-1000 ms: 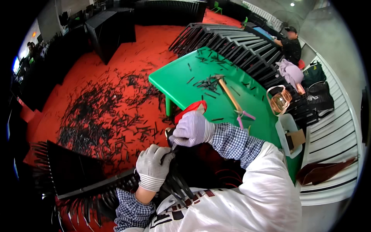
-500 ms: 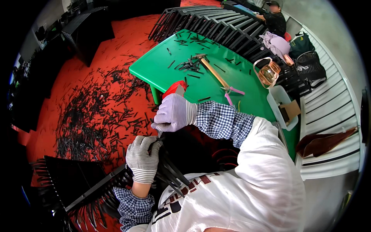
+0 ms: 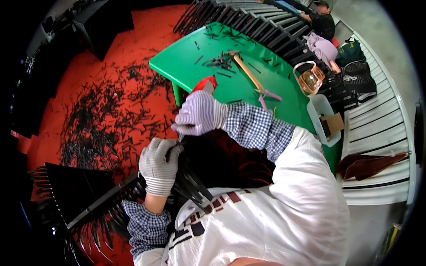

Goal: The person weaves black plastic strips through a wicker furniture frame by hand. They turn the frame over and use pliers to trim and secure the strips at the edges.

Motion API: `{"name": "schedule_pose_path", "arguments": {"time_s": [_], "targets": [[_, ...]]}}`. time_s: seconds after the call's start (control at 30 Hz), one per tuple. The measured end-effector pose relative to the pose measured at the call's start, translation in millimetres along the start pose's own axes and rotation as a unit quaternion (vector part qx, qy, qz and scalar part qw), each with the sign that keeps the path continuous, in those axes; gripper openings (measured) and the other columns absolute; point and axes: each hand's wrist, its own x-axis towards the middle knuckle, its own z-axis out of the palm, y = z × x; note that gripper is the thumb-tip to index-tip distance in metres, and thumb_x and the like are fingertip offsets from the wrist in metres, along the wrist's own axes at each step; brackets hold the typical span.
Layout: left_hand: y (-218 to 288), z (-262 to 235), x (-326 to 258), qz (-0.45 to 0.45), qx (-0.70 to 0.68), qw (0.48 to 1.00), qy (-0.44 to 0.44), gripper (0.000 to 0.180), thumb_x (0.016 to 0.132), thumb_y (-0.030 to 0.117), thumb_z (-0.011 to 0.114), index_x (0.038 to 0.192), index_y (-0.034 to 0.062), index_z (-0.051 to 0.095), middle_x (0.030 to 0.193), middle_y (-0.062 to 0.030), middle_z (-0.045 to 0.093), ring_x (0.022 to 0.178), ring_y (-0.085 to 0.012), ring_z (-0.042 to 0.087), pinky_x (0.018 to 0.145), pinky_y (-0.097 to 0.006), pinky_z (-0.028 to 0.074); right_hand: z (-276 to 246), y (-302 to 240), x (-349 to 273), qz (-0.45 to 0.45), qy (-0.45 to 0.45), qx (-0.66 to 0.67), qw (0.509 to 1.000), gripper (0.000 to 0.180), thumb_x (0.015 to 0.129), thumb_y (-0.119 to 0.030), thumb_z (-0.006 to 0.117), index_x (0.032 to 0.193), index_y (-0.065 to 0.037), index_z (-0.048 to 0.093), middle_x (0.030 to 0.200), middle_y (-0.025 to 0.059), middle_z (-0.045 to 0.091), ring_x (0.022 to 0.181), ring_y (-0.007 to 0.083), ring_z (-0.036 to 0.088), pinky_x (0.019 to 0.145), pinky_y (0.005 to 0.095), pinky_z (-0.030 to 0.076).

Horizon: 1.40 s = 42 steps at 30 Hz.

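Head view: gloved hands [image 3: 177, 142] just off green table [image 3: 186, 66] corner, over littered red floor [image 3: 88, 102].

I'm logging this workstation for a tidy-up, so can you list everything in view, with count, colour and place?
Table: one, green, upper centre.
Hammer: one, wooden handle, on the table.
Pliers: one, pink handles, on the table near the hammer.
Loose offcuts: too many to count, black, scattered on the red floor and table.
Tined plastic part: one, black, lower left, held at the hands.
Tool: one, red, behind the right hand.
Clear jug: one, right table edge.
White bin: one, right of table.
Other person: one, dark top, top right.
Left hand: grey glove, gripping the black part.
Right hand: grey glove, pinching at the part.
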Motion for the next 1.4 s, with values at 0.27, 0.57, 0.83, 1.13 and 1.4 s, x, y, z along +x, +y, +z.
{"name": "schedule_pose_path", "arguments": {"time_s": [0.27,0.57,0.83,1.13,1.4], "targets": [[40.6,-16.6,-11.7,-0.029,-0.004,0.999,-0.03,0.018,0.074,0.011,0.083,0.088,0.0077,0.073,0.082,-0.0084,0.065,0.071,-0.0292,0.064,0.065,-0.039,0.05,-26.8,-27.7,-8.2,0.021,0.002,0.027,0.999,0.036,0.089,-0.025,0.074,0.061,-0.013,0.056,0.052,0.0032,0.052,0.048,0.022,0.057,0.046,0.0371,0.041],[56.9,-13.6,-8.3,-0.021,0.002,0.999,-0.028,0.018,0.075,0.012,0.082,0.09,0.0087,0.073,0.081,-0.0078,0.063,0.069,-0.0291,0.063,0.066,-0.04,0.049,-48.3,-28.6,-12.1,0.015,-0.011,0.026,1.0,0.034,0.091,-0.03,0.071,0.064,-0.013,0.061,0.054,0.0037,0.058,0.05,0.0228,0.061,0.047,0.0376,0.044],[53.8,-5.3,-7.7,-0.037,-0.016,0.998,-0.044,0.02,0.074,0.013,0.083,0.09,0.0069,0.072,0.082,-0.0099,0.064,0.072,-0.0307,0.064,0.066,-0.041,0.05,-45.4,-26.8,-11.8,-0.063,0.002,-0.025,0.998,0.035,0.091,-0.03,0.071,0.063,-0.013,0.058,0.054,0.0002,0.055,0.047,0.0192,0.057,0.046,0.0355,0.043],[-101.4,64.2,-86.6,0.012,0.017,1.0,-0.023,0.014,0.082,0.022,0.078,0.09,0.0148,0.069,0.084,-0.0059,0.06,0.075,-0.0313,0.062,0.068,-0.041,0.048,115.1,-31.2,-49.9,-0.081,-0.002,-0.038,0.996,0.014,0.082,-0.025,0.08,0.078,-0.016,0.069,0.066,-0.0024,0.061,0.058,0.0177,0.062,0.053,0.0341,0.048],[-191.4,85.8,-163.4,-0.013,-0.014,0.997,-0.075,0.02,0.083,0.016,0.081,0.101,0.0088,0.077,0.092,-0.0057,0.071,0.077,-0.0252,0.072,0.069,-0.034,0.057,212.0,-69.9,-57.6,-0.093,-0.013,-0.075,0.993,0.034,0.083,-0.017,0.078,0.059,-0.015,0.053,0.052,-0.0002,0.046,0.042,0.0163,0.046,0.041,0.0299,0.037]]}}
